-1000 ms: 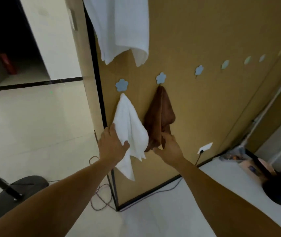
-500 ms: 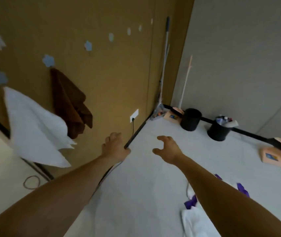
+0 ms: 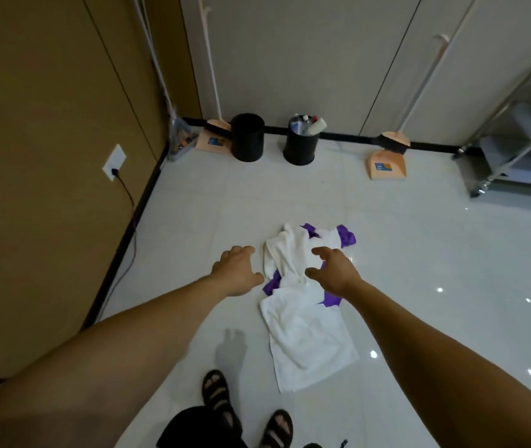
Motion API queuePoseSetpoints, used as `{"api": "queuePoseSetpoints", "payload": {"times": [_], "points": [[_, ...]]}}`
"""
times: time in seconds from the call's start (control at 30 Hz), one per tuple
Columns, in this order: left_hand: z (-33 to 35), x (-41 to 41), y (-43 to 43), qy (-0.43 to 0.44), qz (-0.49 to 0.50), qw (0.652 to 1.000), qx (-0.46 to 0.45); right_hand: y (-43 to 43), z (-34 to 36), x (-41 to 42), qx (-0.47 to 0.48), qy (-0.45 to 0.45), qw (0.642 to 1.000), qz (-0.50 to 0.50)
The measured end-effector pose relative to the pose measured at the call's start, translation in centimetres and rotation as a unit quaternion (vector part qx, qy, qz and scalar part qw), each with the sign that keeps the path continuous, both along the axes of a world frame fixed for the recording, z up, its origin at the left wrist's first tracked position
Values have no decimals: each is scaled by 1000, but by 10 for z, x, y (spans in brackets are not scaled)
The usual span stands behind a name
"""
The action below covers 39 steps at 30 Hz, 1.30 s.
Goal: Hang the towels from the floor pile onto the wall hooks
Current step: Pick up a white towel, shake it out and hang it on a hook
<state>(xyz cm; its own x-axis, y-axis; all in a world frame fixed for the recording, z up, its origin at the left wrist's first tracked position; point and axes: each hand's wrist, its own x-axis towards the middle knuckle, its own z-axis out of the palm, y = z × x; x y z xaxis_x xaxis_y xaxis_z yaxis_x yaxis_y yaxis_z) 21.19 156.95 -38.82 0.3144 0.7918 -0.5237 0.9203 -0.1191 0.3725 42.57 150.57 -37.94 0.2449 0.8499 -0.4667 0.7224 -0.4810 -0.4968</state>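
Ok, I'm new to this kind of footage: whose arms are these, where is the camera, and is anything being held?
There is no machine: a person wears a camera on the head, looking down at their own arms. The left hand hovers beside, and the right hand over, a pile of white towels mixed with purple cloth on the tiled floor. Both hands are open and hold nothing. Two black bins stand by the far wall; the person's sandalled feet show below.
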Motion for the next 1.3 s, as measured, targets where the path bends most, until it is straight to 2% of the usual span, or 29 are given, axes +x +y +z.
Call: {"api": "queuePoseSetpoints", "payload": {"times": [0.13,0.27,0.53,0.73,0.9,1.03,1.17,1.23,1.3], "points": [[-53,32,9,0,-26,998,-55,-10,-45,28,-46,23,998,-44],[-137,66,20,10,-55,992,-114,-19,-124,58,-94,50,987,-123],[-354,111,-18,60,-62,976,-200,-65,-360,75,-220,128,945,-204],[-532,124,-60,82,-68,965,-238,-123,-553,46,-283,181,906,-258],[-645,122,-87,87,-69,964,-243,-163,-675,9,-329,190,865,-329],[-697,117,-101,94,-79,962,-246,-180,-736,-22,-356,181,808,-433],[-717,113,-104,85,-79,962,-247,-187,-765,-44,-320,220,696,-603],[-718,112,-103,83,-84,961,-251,-185,-770,-47,-312,225,640,-665],[-714,113,-99,79,-89,961,-251,-182,-770,-47,-301,223,599,-708]]}}
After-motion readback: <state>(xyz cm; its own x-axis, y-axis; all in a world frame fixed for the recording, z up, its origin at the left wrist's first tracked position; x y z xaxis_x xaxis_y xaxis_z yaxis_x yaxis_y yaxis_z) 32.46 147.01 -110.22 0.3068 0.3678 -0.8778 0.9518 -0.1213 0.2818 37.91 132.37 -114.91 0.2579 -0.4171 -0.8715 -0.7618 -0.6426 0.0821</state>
